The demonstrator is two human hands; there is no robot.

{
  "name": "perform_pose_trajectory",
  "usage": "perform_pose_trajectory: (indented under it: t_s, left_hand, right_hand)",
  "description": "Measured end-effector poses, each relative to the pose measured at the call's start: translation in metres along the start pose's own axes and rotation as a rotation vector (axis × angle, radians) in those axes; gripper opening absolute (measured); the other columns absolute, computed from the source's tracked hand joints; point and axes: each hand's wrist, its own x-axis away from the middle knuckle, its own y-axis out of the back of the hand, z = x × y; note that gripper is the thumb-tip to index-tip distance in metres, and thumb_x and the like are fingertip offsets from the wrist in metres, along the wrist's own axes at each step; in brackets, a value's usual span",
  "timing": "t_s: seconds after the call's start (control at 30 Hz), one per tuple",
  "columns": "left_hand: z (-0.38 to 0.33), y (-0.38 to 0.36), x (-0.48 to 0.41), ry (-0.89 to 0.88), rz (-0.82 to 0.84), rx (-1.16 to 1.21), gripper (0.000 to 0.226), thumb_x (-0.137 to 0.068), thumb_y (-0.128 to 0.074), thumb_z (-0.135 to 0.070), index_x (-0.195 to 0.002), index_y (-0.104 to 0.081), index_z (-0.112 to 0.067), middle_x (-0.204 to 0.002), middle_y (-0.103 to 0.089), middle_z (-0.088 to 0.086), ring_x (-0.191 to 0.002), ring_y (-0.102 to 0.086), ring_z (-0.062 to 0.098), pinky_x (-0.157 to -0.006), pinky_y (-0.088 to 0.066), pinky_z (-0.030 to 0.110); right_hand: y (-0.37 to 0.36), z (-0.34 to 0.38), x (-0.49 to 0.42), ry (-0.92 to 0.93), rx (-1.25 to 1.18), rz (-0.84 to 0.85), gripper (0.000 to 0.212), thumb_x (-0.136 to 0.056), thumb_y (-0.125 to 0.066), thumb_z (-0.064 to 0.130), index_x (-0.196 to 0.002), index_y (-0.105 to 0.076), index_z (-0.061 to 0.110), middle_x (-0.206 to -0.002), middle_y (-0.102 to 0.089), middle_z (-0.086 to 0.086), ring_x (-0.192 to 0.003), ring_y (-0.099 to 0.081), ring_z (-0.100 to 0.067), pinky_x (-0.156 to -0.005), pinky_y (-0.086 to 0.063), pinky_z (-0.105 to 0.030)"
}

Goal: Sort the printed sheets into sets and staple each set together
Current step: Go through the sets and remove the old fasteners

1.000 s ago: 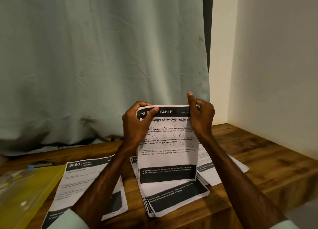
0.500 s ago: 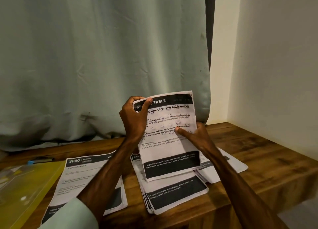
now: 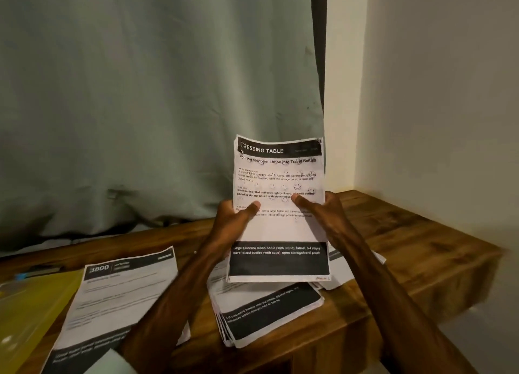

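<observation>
Both hands now sit at mid-height on the side edges of the held set (image 3: 280, 230); the left hand (image 3: 236, 224) has dropped from the top corner. Left hand and right hand (image 3: 323, 216) each grip the set, thumbs on the front page. The set stands upright above the pile (image 3: 269, 314) on the table (image 3: 407, 247). A loose sheet (image 3: 120, 295) and a yellow folder (image 3: 31, 306) lie to the left. Step in hand: probably squaring the set. No stapler is in view, so the next move calls for locating one.
</observation>
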Motion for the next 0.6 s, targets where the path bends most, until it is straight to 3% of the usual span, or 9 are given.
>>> perform_pose_trajectory:
  t_s: [0.07, 0.23, 0.33, 0.47, 0.53, 0.6]
  left_hand:
    - [0.005, -0.010, -0.003, -0.015, -0.038, -0.026, 0.007, -0.095, -0.072, -0.014, -0.100, -0.073, -0.018, -0.106, -0.078, 0.004, -0.086, -0.077, 0.017, -0.075, -0.062, 0.033]
    - [0.007, -0.041, -0.013, 0.000, -0.238, -0.006, 0.020, -0.095, -0.072, -0.013, -0.114, -0.073, -0.005, -0.114, -0.075, 0.010, -0.093, -0.075, 0.026, -0.088, -0.061, 0.046]
    - [0.007, -0.066, -0.014, 0.017, -0.314, 0.055, 0.026, -0.097, -0.069, -0.010, -0.120, -0.070, 0.000, -0.121, -0.072, 0.014, -0.100, -0.072, 0.030, -0.088, -0.060, 0.041]
    - [0.017, -0.113, -0.004, 0.046, -0.331, 0.101, 0.027, -0.100, -0.065, -0.010, -0.124, -0.066, 0.001, -0.124, -0.070, 0.015, -0.102, -0.072, 0.031, -0.087, -0.060, 0.044]
    - [0.026, -0.139, 0.004, 0.046, -0.282, 0.089, 0.026, -0.101, -0.063, -0.011, -0.125, -0.065, 0.000, -0.124, -0.071, 0.016, -0.105, -0.072, 0.032, -0.089, -0.061, 0.046]
    - [0.031, -0.163, 0.013, 0.049, -0.212, 0.040, 0.027, -0.104, -0.058, -0.014, -0.126, -0.063, -0.001, -0.124, -0.070, 0.014, -0.108, -0.072, 0.030, -0.082, -0.060, 0.035]
  right_hand:
    - [0.013, -0.008, 0.003, -0.050, -0.001, 0.026, 0.034, -0.088, -0.079, 0.020, -0.120, -0.070, 0.016, -0.114, -0.077, -0.004, -0.099, -0.076, -0.023, -0.087, -0.060, -0.041]
    - [0.055, -0.028, 0.023, -0.175, 0.005, 0.048, 0.035, -0.091, -0.074, 0.018, -0.124, -0.066, 0.010, -0.114, -0.077, -0.008, -0.102, -0.075, -0.028, -0.083, -0.062, -0.038]
    - [0.071, -0.042, 0.037, -0.183, -0.121, -0.069, 0.031, -0.090, -0.073, 0.016, -0.120, -0.067, 0.010, -0.114, -0.076, -0.014, -0.102, -0.075, -0.032, -0.078, -0.064, -0.039]
    - [0.084, -0.060, 0.048, -0.231, -0.493, -0.245, 0.035, -0.090, -0.070, 0.006, -0.123, -0.062, 0.012, -0.117, -0.075, -0.014, -0.106, -0.073, -0.031, -0.082, -0.064, -0.045]
    - [0.087, -0.066, 0.053, -0.209, -0.515, -0.297, 0.037, -0.090, -0.071, 0.006, -0.125, -0.061, 0.016, -0.118, -0.075, -0.011, -0.107, -0.073, -0.029, -0.082, -0.063, -0.047]
    - [0.093, -0.065, 0.056, -0.204, -0.375, -0.412, 0.034, -0.090, -0.075, 0.010, -0.119, -0.061, 0.022, -0.111, -0.076, -0.006, -0.098, -0.075, -0.025, -0.073, -0.063, -0.040]
